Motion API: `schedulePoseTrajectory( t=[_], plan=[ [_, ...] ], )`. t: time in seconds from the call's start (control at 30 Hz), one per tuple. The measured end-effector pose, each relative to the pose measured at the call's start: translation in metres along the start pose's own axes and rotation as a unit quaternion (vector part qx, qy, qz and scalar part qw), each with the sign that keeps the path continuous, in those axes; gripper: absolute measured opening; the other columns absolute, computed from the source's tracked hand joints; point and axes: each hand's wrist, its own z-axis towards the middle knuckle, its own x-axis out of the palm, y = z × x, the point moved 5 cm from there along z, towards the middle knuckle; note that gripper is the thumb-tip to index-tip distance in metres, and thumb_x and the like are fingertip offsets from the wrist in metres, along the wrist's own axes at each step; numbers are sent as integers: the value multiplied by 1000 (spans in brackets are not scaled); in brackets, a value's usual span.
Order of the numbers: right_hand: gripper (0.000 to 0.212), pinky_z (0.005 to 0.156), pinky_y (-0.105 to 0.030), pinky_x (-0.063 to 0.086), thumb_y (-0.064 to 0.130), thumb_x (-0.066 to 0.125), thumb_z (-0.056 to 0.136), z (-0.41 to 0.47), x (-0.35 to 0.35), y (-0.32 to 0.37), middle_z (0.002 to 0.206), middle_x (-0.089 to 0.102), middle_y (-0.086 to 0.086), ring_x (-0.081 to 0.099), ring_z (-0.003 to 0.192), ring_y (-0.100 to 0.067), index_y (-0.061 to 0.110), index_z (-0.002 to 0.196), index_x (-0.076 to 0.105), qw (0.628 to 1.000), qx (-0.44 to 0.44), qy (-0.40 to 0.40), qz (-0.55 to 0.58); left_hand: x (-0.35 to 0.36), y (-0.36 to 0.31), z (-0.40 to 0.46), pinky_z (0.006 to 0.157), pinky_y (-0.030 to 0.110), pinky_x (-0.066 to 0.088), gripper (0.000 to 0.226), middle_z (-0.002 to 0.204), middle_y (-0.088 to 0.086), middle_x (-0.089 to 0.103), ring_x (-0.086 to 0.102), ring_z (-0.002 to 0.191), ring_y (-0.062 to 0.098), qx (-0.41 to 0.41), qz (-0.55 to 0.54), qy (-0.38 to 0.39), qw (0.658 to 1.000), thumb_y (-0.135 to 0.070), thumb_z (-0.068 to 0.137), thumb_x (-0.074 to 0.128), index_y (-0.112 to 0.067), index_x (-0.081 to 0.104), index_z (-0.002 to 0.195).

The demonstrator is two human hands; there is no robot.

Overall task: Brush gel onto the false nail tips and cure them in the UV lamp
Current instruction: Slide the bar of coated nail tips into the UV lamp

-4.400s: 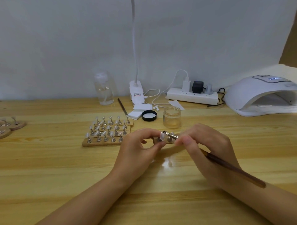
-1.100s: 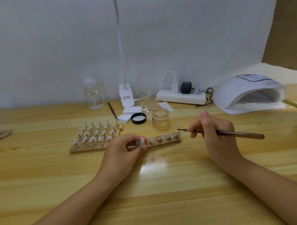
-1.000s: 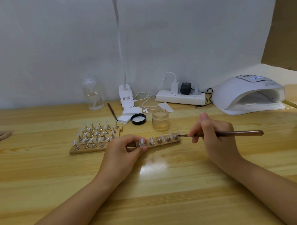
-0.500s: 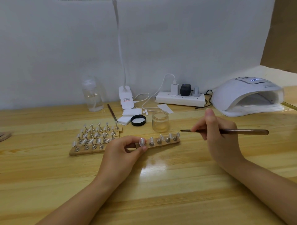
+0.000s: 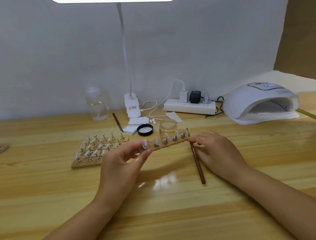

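Wooden strip (image 5: 168,144) of nail tips (image 5: 145,143) — pinched at both ends by left hand (image 5: 119,164) and right hand (image 5: 220,152); we keep it level toward the UV lamp (image 5: 259,104) — brush (image 5: 196,157) alongside.

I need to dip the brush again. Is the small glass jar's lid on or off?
Off. The glass jar stands open-mouthed, and its black lid lies beside it on the table, white liner facing up.

desk lamp head (image 5: 112,1) cut off at top, round wooden piece (image 5: 3,148) cropped left
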Motion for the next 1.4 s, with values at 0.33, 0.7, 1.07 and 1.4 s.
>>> schedulePoseTrajectory(
  t=[0.33, 0.7, 1.07, 1.4],
  plan=[
    [35, 89, -18, 37, 1, 44, 90, 4, 4, 1, 114, 55, 8, 47, 107, -6, 17, 113, 65, 996, -22, 14, 88, 2, 0, 0, 70, 8, 49, 29, 83, -25, 69, 67, 80, 0, 1, -20, 8, 1000, -21, 65, 69, -47, 70, 79],
    [25, 57, -17, 47, 43, 63, 66, 10, -6, -17, 72, 71, 6, 60, 59, -2, 19, 65, 74, 849, 210, 183, 449, 10, 1, 0, 70, 11, 50, 27, 86, -11, 73, 69, 82, 7, -57, -77, 50, 994, -19, 59, 70, -24, 71, 86],
    [22, 45, -16, 47, 33, 65, 62, 13, -52, -81, 60, 64, 1, 54, 47, -5, 14, 70, 73, 785, 303, 133, 524, 79, -32, 41, 60, 9, 48, 39, 84, -5, 64, 67, 69, 4, -105, -129, 66, 984, -7, 65, 74, -26, 61, 97],
    [18, 34, -12, 42, 24, 67, 71, -39, -110, -200, 46, 59, 5, 52, 37, 0, 9, 73, 59, 709, 444, -149, 527, 254, -41, 58, 53, 4, 44, 31, 82, -10, 59, 60, 59, -10, -219, -232, 85, 944, -4, 75, 72, -23, 57, 95]
  ],
)
